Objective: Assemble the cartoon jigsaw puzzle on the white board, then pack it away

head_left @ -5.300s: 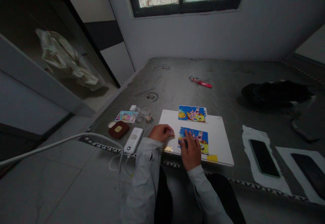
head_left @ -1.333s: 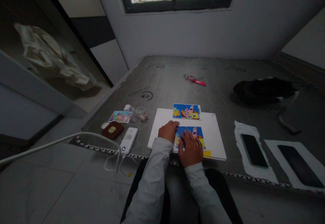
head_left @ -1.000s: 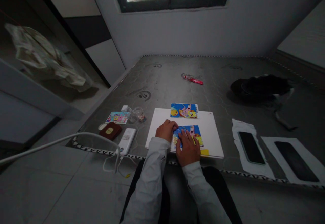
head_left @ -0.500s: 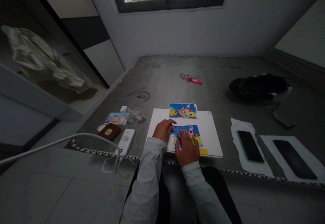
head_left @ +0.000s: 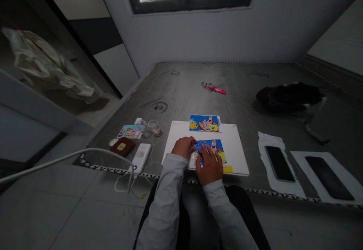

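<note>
Left hand (head_left: 183, 147), grip curled (anything held is hidden), rests at the left edge of the near picture (head_left: 211, 146); right hand (head_left: 209, 165), grip wide, fingers flat, presses it onto the white board (head_left: 235, 155), close to the mattress edge (head_left: 170, 170).

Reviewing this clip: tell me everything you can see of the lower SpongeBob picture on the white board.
The lower SpongeBob picture is a flat, rectangular print, possibly a puzzle or sticker sheet, showing SpongeBob and Patrick on bright blue. It lies on the white board, near the board's front edge, slightly askew. A glittery gold patch shows at its left side. The right hand lies spread over its lower left, and the left hand touches its left edge, hiding part of it.
</note>
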Available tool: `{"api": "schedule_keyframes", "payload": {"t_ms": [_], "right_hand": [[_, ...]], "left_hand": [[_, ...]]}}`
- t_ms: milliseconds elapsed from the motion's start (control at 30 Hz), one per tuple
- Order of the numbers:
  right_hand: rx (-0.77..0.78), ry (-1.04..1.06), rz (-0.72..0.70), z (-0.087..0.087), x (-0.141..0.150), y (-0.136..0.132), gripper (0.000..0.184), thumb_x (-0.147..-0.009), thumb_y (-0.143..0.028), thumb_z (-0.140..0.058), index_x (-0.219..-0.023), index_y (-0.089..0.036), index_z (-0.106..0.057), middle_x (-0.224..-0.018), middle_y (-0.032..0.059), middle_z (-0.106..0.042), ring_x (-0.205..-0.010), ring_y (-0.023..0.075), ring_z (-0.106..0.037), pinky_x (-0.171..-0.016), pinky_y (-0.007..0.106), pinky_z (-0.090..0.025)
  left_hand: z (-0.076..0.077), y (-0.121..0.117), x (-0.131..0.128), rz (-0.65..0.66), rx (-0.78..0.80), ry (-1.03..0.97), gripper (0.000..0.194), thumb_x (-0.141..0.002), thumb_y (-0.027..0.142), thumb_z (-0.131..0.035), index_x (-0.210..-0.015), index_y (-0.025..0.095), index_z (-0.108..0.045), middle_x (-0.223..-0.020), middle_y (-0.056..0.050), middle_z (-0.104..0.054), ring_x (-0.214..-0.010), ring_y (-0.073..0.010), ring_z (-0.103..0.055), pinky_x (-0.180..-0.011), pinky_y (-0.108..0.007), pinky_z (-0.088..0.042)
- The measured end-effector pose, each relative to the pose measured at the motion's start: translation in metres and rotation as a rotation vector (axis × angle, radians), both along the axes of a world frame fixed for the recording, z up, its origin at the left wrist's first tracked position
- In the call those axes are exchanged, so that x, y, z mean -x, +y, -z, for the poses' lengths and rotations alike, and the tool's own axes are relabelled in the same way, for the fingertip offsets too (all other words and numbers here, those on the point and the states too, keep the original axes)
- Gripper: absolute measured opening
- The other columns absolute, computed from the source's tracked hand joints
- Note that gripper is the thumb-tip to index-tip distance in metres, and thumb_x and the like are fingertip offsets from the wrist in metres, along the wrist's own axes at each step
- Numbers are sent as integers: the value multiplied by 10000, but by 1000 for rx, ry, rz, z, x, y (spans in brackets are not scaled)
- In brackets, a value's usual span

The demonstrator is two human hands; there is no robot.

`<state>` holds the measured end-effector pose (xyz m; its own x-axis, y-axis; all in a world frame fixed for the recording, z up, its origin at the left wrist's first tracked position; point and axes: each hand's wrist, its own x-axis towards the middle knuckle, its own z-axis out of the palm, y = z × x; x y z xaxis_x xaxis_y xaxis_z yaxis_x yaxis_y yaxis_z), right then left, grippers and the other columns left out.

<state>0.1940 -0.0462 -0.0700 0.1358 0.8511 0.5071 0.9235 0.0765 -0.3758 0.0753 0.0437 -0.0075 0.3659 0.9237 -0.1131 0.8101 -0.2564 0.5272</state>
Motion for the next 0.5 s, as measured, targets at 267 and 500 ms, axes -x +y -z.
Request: {"api": "schedule_keyframes", "payload": {"t_ms": [267,500], "right_hand": [[-12,-11,-6,-2,0,-1,286,-900,-210,-495,-1130,-199,-666,-1303,68,-628,-1243,205,-544,-1088,403,-287],[-11,-19,-12,2,-1,0,297,-910,-219,-494,-1159,-208,-655,-1318,66,-617,-1253,208,-534,-1092,406,-277]], "left_hand": [[4,0,3,-14,2,-144,212,-776,117,-657,-964,215,-659,-874,-2,-706,-834,-141,-648,-785,-250,-478],[15,0,3,-18,2,-353,355,-754,32,-566,-1053,211,-632,-902,1,-685,-808,-107,-640,-822,-237,-498]]}}
